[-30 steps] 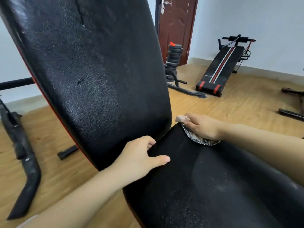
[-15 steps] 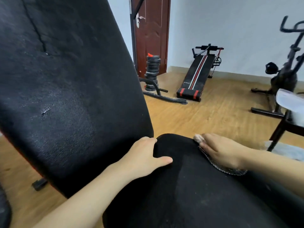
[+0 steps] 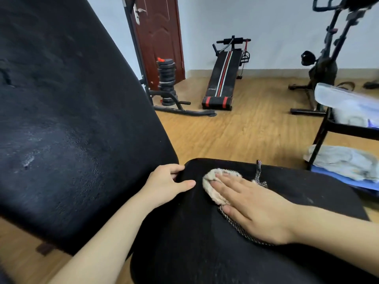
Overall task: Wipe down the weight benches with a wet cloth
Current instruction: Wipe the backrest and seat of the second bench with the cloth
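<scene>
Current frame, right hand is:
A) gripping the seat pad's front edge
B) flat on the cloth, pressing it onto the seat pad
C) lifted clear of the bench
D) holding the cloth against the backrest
B: the right hand lies with straight fingers on the cloth, pressing it onto the seat pad; the left hand is the one gripping the pad's edge.

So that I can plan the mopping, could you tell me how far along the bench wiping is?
Done: nothing clearly; no wet sheen is readable. In hand: the right hand presses the cloth flat on the seat pad, and the left hand grips its edge. Left: probably the backrest, which shows pale smears, and the sit-up bench by the wall.
</scene>
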